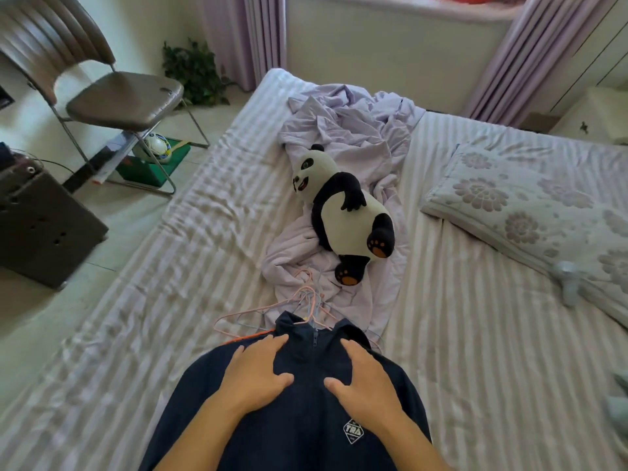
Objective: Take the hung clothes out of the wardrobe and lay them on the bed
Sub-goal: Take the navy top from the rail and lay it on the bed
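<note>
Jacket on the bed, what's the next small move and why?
Probably lift both hands off: the left hand and right hand lie flat on the jacket, which already rests on the bed with its hangers.

Bright bedroom, daylight on pale walls.
Folding chair (pixel 115 96) on tiled floor (pixel 112 212) far left, lilac curtains (pixel 509 56) framing window ahead, plant (pixel 193 73) in the corner.

hands (pixel 258 372) – 2 | jacket (pixel 299 419) – 1 | panda (pixel 346 212) – 1 | pillow (pixel 530 202) – 1 | chair (pixel 122 96) – 1 | ball (pixel 157 147) – 1
</note>
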Tool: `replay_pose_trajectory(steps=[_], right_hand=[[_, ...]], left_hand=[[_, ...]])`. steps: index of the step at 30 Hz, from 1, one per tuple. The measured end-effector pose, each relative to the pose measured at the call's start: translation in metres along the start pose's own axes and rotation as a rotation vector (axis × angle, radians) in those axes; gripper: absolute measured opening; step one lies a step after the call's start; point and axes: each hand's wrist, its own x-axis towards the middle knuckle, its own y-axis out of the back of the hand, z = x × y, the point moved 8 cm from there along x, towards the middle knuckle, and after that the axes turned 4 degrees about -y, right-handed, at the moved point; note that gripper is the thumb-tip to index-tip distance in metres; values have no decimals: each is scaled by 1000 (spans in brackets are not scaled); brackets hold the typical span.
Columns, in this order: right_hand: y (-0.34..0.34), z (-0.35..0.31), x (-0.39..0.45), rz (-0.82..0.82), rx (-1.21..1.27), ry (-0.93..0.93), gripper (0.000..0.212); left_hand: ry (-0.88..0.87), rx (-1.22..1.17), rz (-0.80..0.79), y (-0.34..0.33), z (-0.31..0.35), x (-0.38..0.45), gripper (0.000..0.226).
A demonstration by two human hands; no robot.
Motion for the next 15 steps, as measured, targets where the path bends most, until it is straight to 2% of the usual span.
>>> replay_pose_trajectory(steps=[4, 7, 15], right_hand=[[36, -54, -61, 87, -136, 142, 75], [58, -94, -118, 132, -216, 231, 67], [94, -175, -283, 265, -251, 412, 63]], left_hand=[[-87, 45, 26, 40, 33, -50, 77], [-152, 88, 102, 73, 59, -104, 74], [-205, 141, 240, 147, 80, -268, 71]])
